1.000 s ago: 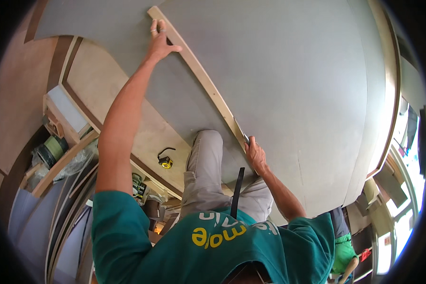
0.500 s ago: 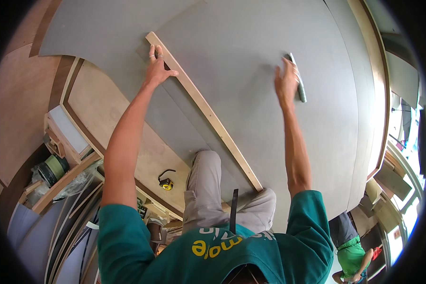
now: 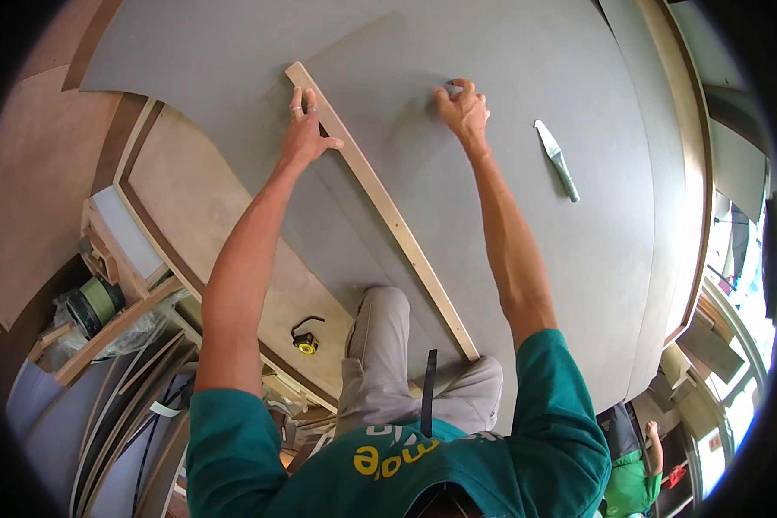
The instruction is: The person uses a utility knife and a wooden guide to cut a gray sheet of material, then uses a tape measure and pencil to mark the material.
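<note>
We see the left hand (image 3: pixel 304 131) pressing flat on a long wooden straightedge (image 3: pixel 380 203) laid diagonally across a large grey sheet (image 3: pixel 492 104); the right hand (image 3: pixel 463 110) rests fingertips-down on the sheet; a green-handled knife (image 3: pixel 557 160) lies near it, untouched.

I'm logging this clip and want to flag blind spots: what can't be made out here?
Head view only:
- Whatever the right hand pinches: hidden by its fingers.
- Near end of the wooden strip: hidden behind the knee.
- Knife tip: too small to judge.
- Grey sheet, far edge: cut off by the picture's rim.
- Left hand palm contact: hidden underneath.
</note>
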Tool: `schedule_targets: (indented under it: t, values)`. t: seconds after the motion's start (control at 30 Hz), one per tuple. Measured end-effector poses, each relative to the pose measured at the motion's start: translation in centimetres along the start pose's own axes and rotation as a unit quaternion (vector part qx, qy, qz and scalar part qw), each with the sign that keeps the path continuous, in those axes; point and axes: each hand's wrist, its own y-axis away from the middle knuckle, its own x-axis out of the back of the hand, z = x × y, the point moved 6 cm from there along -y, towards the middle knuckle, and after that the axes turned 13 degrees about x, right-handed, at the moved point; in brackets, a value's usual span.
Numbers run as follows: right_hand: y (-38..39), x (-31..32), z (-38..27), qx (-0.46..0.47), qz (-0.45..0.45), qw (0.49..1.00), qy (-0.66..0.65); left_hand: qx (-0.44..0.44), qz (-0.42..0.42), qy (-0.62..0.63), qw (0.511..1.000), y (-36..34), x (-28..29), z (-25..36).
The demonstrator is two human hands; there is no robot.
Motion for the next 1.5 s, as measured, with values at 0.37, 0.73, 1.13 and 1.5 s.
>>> schedule_targets:
  t: [0.37, 0.73, 1.13, 1.5]
  values:
    - [-7.5, -2.2, -3.3, 0.09, 0.061, 0.99, 0.093, -0.001, -0.008, 0.005, 1.0, -0.1, 0.0, 0.4]
    - [-11.3, -2.8, -1.5, 0.066, -0.069, 0.99, -0.108, -0.026, 0.008, 0.014, 1.0, 0.0, -0.1, 0.9]
    - [-7.3, -0.2, -7.2, 0.107, -0.16, 0.971, -0.142, -0.062, 0.054, 0.053, 0.995, -0.7, -0.3, -0.8]
    - [2.0, 11.0, 6.6, 0.184, 0.147, 0.955, 0.18, -0.072, 0.084, -0.001, 0.994, -0.8, -1.5, -1.7]
